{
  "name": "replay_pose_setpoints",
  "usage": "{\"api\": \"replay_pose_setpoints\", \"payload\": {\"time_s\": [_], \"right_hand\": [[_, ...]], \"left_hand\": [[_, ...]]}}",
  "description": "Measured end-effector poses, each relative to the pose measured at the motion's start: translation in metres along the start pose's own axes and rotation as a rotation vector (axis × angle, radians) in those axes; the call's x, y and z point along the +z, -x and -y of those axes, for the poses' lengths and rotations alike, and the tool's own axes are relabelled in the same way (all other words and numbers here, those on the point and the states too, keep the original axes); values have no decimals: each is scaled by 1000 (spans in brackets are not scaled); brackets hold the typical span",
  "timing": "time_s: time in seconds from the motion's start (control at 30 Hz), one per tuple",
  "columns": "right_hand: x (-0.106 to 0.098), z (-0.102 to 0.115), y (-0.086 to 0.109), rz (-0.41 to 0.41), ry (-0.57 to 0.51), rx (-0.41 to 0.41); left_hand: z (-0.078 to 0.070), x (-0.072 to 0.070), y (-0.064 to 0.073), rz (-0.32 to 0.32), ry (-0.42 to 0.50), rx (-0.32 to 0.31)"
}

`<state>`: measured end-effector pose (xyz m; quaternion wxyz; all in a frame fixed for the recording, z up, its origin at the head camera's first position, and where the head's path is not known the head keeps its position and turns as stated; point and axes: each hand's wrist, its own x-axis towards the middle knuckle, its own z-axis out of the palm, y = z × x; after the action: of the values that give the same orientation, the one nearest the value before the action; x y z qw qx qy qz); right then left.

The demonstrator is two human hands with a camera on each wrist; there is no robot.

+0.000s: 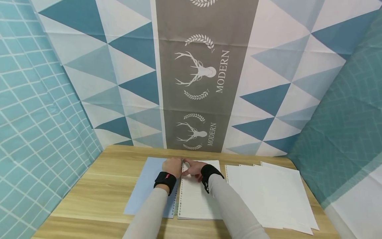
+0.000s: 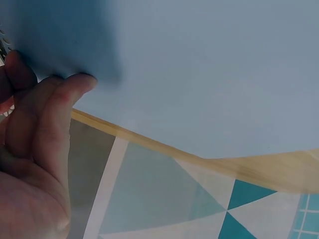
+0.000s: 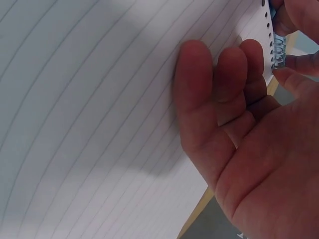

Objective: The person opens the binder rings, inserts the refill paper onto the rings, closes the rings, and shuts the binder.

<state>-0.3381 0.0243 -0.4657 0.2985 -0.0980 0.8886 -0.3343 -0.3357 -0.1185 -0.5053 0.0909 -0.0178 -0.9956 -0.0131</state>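
Note:
A pale blue cover sheet (image 1: 140,200) with punched holes lies left of a stack of lined paper (image 1: 197,204), hole edges facing each other. Between them runs a clear plastic ring binding (image 3: 280,50). At the far end of this binding, my left hand (image 1: 172,167) pinches it with bent fingers; in the left wrist view the fingers (image 2: 75,87) overlap the blue sheet. My right hand (image 1: 195,168) meets it from the right, thumb and index finger pinching the binding's end. Its other fingers (image 3: 194,74) curl loosely over the lined page.
Several loose white sheets with punched edges (image 1: 262,196) lie overlapped at the right of the wooden table (image 1: 98,186). A patterned cloth wall (image 1: 194,109) rises right behind the table's far edge. Blue checked cloth (image 1: 38,116) hangs on the left, green cloth (image 1: 343,132) on the right.

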Motion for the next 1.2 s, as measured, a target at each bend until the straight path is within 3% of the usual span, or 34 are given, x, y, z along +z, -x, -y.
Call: {"api": "replay_pose_setpoints", "payload": {"time_s": [0.5, 0.77, 1.07, 1.2], "right_hand": [[0, 3, -1, -11, 22, -8], [3, -1, -6, -30, 28, 10], [4, -4, -14, -58, 9, 19], [8, -8, -16, -53, 26, -1]], "left_hand": [[0, -4, 3, -10, -11, 4], [-1, -4, 2, 28, 29, -25], [1, -3, 2, 41, 22, -15], [4, -4, 4, 13, 30, 14]]}}
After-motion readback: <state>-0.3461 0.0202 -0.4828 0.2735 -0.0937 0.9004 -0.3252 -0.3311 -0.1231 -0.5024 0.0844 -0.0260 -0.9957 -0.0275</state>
